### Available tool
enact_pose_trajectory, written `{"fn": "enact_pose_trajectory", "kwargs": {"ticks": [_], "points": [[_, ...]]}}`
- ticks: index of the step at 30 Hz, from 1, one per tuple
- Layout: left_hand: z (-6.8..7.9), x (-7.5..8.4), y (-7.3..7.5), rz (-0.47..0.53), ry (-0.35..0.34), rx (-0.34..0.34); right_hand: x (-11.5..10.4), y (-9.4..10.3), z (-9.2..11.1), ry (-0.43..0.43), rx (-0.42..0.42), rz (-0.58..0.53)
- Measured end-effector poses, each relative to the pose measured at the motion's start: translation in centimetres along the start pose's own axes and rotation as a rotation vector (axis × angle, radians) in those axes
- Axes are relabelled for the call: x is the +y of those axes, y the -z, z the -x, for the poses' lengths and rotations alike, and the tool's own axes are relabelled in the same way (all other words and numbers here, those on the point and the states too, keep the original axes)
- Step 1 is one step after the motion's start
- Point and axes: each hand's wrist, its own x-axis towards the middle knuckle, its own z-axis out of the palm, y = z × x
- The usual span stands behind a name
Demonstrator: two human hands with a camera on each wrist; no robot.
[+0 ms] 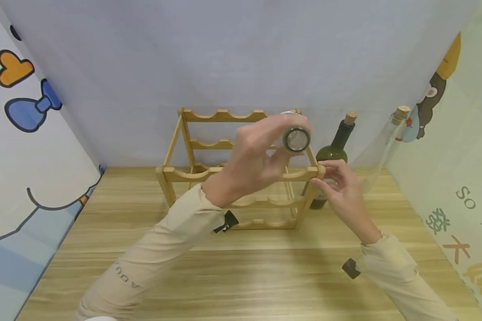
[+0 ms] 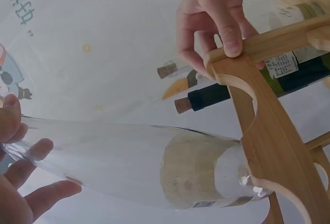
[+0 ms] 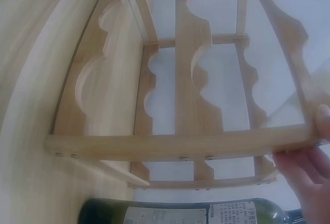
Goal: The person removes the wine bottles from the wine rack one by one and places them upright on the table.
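My left hand (image 1: 257, 156) holds a clear glass bottle (image 1: 297, 139) near its neck, above the wooden wine rack (image 1: 221, 117). The bottle's open mouth faces the head camera. In the left wrist view the bottle (image 2: 118, 152) lies lengthwise, its labelled lower end at a scalloped rail of the rack (image 2: 278, 141); whether it rests on the rail I cannot tell. My right hand (image 1: 345, 191) grips the rack's front right top corner, thumb on the wood and fingers around it.
Right of the rack stand a corked green wine bottle (image 1: 332, 154) and a corked clear bottle (image 1: 379, 145). A pale cloth wall (image 1: 144, 58) rises behind the wooden table (image 1: 225, 276), with printed panels on both sides.
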Motion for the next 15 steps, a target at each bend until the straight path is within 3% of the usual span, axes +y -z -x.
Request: {"fn": "enact_pose_trajectory", "kwargs": {"ticks": [6, 15], "points": [[-1.2, 0.0, 0.6, 0.000, 0.041, 0.019, 0.0, 0.0, 0.0, -0.003, 0.009, -0.016], [-2.6, 0.1, 1.3, -0.027, 0.187, 0.014, -0.1, -0.1, 0.1, -0.012, 0.004, -0.012]]}}
